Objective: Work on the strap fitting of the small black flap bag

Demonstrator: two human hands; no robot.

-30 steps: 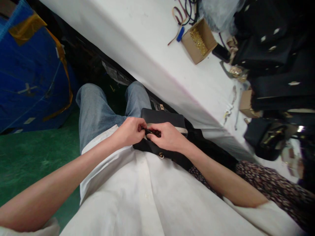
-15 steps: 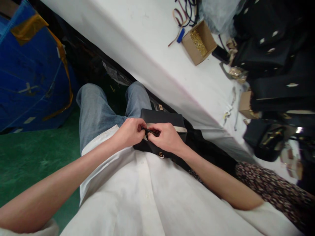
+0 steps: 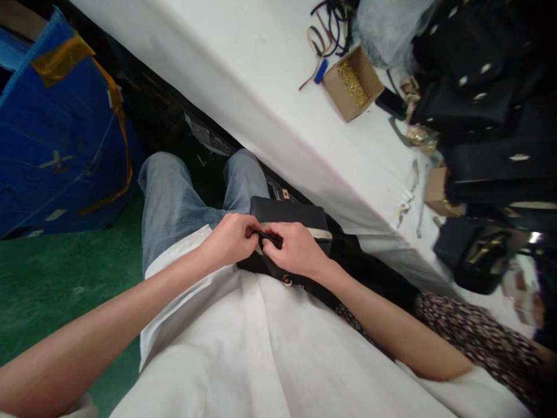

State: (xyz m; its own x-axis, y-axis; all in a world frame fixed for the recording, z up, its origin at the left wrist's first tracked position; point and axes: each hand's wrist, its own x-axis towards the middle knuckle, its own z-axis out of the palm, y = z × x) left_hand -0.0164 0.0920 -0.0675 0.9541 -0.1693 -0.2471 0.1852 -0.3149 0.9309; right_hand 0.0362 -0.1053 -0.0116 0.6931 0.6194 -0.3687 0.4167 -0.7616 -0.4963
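A black handbag (image 3: 289, 212) with a pale band and a small gold-coloured metal fitting (image 3: 286, 279) rests on my lap. Over it, the fingers of my left hand (image 3: 238, 237) pinch one end of a thin black strap (image 3: 270, 237). Close beside it, my right hand (image 3: 296, 247) grips the same strap between thumb and fingers. Both hands are closed, with their fingertips nearly meeting. My fingers cover most of the strap, and my hands and forearm hide part of the bag.
The white-covered table (image 3: 278, 110) runs diagonally ahead. On it are a cardboard box (image 3: 348, 107) of gold-coloured small parts, loose cords (image 3: 333, 26) and several black bags (image 3: 487, 145). A blue sack (image 3: 65, 151) stands at left. Another person's patterned sleeve (image 3: 478, 331) shows at right.
The whole view has shifted slightly, so everything sits a little lower. Both hands keep their pinch on the strap, with only a slight shift of the fingers.
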